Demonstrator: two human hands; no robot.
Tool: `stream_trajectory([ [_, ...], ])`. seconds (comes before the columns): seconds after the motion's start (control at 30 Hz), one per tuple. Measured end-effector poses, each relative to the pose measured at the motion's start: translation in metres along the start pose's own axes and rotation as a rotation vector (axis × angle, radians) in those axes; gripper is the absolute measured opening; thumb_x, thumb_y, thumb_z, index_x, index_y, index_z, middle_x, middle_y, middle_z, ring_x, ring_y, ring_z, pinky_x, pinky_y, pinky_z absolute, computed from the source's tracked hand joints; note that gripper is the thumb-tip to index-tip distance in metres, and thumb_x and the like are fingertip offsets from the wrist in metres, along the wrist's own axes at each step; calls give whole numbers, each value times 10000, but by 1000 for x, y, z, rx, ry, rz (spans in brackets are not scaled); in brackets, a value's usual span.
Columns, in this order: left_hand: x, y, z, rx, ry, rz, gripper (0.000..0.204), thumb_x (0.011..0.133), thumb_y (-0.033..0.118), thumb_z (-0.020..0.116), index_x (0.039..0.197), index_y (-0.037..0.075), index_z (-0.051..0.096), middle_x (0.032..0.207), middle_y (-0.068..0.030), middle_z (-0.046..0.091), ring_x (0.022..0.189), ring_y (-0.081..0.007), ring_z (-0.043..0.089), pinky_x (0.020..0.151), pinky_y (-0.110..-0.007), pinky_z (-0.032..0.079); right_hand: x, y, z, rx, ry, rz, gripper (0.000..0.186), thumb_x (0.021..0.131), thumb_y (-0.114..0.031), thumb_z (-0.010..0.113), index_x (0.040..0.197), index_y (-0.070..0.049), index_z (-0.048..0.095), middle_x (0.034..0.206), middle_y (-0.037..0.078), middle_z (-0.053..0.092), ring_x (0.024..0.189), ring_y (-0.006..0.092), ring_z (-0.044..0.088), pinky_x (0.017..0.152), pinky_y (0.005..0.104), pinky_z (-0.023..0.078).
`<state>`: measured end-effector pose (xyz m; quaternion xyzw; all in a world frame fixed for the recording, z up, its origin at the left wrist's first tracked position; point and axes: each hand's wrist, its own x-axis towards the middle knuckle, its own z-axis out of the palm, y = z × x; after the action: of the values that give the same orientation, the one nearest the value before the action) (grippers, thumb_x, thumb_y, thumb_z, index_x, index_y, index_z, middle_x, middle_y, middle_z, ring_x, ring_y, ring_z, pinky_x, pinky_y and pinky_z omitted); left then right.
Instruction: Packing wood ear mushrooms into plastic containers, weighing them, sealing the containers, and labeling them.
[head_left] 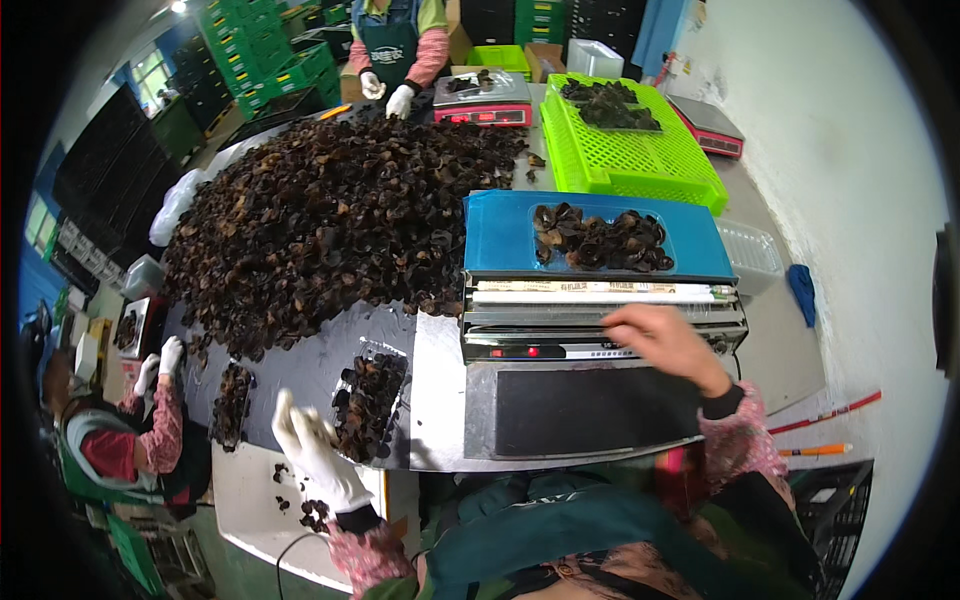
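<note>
My left hand, in a white glove, is held with loosely bent, parted fingers, empty, just left of a clear tray of dark wood-ear fungus. My bare right hand is over the wrapping machine, below its film roll; its fingers are curled together, and I cannot make out what they grip, if anything. On the machine's blue top sits another filled tray. A black pad lies in front of the machine. A large pile of fungus covers the back left, with another tray at left.
A co-worker in gloves stands across the table by a red scale; another works at far left. Green perforated crates, a second scale and clear trays are at right, beside a white wall.
</note>
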<state>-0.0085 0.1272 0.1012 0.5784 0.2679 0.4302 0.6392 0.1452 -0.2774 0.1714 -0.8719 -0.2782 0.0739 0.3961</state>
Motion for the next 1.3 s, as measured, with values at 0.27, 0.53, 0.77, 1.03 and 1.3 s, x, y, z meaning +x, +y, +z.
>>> stream_trajectory([
  [0.27,48,154,118,-571,-5,550,359,965,209,515,1191,-70,527,869,-51,556,688,-82,497,559,-213,400,-44,84,-104,88,274,175,184,909,-126,550,996,21,621,784,63,641,636,92,580,602,238,478],
  [0.53,-16,151,272,-174,-598,577,181,912,85,530,1060,5,597,720,-29,603,531,-79,499,501,-216,400,7,166,-111,23,420,188,231,908,-163,556,1054,14,581,792,98,649,634,118,608,563,257,484],
  [0.77,-1,-44,306,714,-1095,455,263,882,250,577,1060,60,618,988,-134,659,917,-293,633,786,-364,504,39,146,-90,22,387,371,308,883,-198,593,1093,28,577,744,115,672,569,170,632,553,307,494],
  [1.03,-5,-40,321,449,-1284,-174,292,916,139,569,1155,-29,568,900,-66,638,771,-106,580,631,-241,466,46,148,-87,-96,396,498,294,847,-162,625,1072,24,592,703,100,651,567,155,617,509,307,471],
  [1.3,-7,-51,326,493,-1354,79,254,882,215,604,1016,-1,599,805,-102,662,731,-166,639,653,-279,486,42,155,-84,-332,428,517,296,849,-224,614,1087,-49,585,827,140,674,777,302,653,698,419,496],
])
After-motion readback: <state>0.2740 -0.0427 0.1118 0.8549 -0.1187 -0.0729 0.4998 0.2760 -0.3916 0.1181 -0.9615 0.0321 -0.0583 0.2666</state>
